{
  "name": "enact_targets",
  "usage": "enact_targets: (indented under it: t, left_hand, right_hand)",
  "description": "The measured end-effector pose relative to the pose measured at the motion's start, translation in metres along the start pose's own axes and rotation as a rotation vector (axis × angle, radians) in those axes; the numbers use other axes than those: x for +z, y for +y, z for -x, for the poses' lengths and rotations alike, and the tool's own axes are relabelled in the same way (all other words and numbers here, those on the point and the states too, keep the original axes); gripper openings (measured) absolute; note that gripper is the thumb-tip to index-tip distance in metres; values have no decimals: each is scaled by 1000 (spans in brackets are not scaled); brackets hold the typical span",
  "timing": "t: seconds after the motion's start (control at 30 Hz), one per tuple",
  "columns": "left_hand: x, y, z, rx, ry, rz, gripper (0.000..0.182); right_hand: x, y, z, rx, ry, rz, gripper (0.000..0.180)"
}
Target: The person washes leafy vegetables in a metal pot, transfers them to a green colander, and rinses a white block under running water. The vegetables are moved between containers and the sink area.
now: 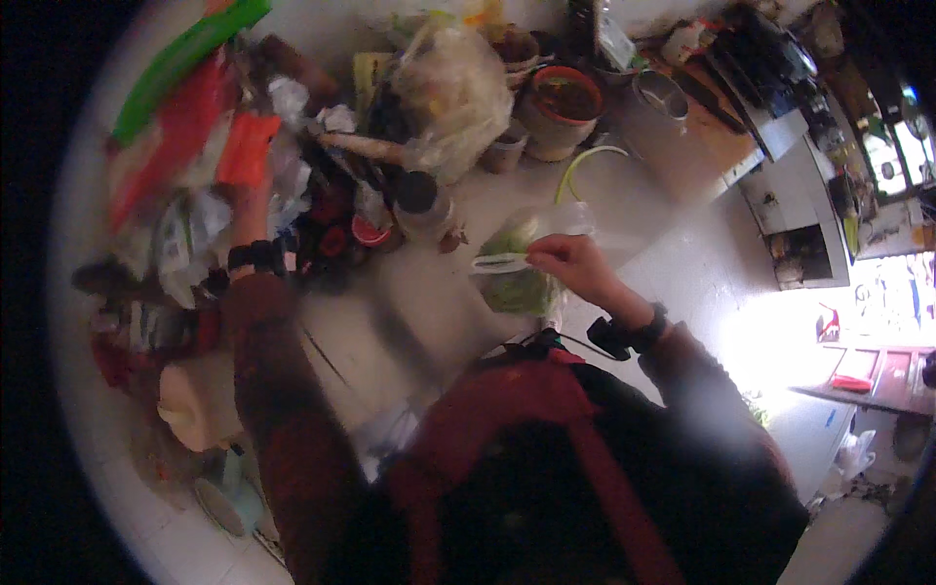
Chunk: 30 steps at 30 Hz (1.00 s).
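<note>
My right hand [574, 265] pinches the white rim [501, 263] of a clear plastic bag or container with green vegetables [515, 291] inside, close in front of my body. Just beyond it, a pale green stalk [567, 179] curves across the tabletop. Far to the left, my left hand [251, 212] reaches in among packets and bags. Its fingers are blurred and partly hidden at an orange-red packet or bag [248, 150]; whether it grips this is unclear. Crumpled clear plastic [191, 227] lies beside that hand.
Along the back stand a large filled plastic bag [457, 91], a red-rimmed pot [559, 121] and a metal cup [660, 95]. A dark-lidded jar [420, 205] stands mid-table [351, 329]. A knife [708, 101] lies on a wooden board [691, 157] at the right.
</note>
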State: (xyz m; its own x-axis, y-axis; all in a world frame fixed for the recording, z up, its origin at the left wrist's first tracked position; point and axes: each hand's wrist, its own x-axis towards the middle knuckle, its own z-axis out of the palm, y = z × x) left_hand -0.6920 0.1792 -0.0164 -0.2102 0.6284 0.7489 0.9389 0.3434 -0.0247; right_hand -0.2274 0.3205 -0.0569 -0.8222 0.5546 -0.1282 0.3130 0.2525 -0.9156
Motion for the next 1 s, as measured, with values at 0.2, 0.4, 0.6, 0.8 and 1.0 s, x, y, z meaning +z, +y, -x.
enact_targets:
  t: [0.2, 0.4, 0.6, 0.8, 1.0]
  left_hand:
    - [-5, 2, -5, 119, 68, 92, 29]
    - [-16, 23, 17, -147, -2, 19, 31]
    - [-46, 90, 72, -416, 81, -112, 43]
    - [-69, 195, 139, -660, -14, 620, 37]
    - [-43, 270, 159, -498, -273, 715, 33]
  right_hand:
    - [-36, 64, 30, 181, 537, 75, 27]
    - [-37, 101, 45, 71, 384, 378, 61]
    - [11, 128, 29, 424, -10, -248, 69]
    - [49, 129, -40, -56, 120, 9, 64]
    - [16, 107, -66, 114, 61, 267, 80]
